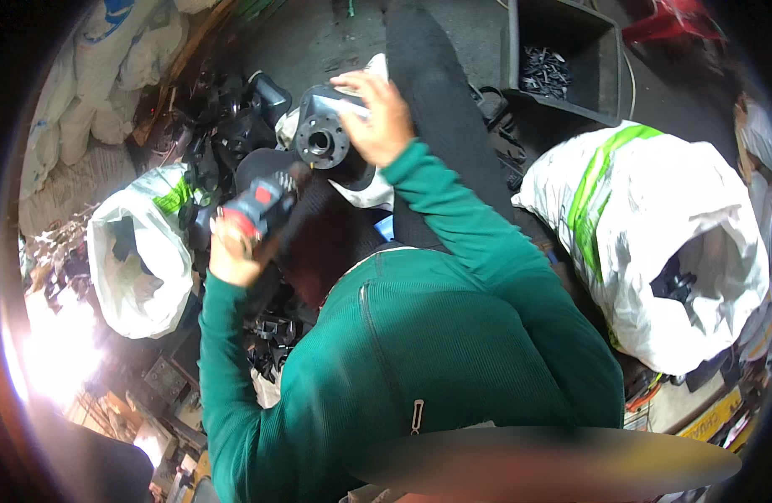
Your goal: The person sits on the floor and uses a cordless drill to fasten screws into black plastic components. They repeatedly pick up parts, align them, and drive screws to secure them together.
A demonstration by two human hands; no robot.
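Note:
My left hand (234,258) is closed around a red-and-black cordless drill (262,203), whose front end points up and right. The drill is a little smeared by motion. My right hand (379,119) grips a dark part with a round, holed flange (322,146) by its upper right side. A wide opening sits in the middle of that flange, with small holes around it. The drill's front is close to the flange's lower left edge; whether they touch I cannot tell. The part is held over my legs.
Dark plastic parts (239,134) are heaped beyond the drill. An open white-and-green sack (142,289) stands at left. Another such sack (633,193), with dark pieces inside, stands at right. A dark grey bin (570,107) at the far right holds small metal pieces (545,74).

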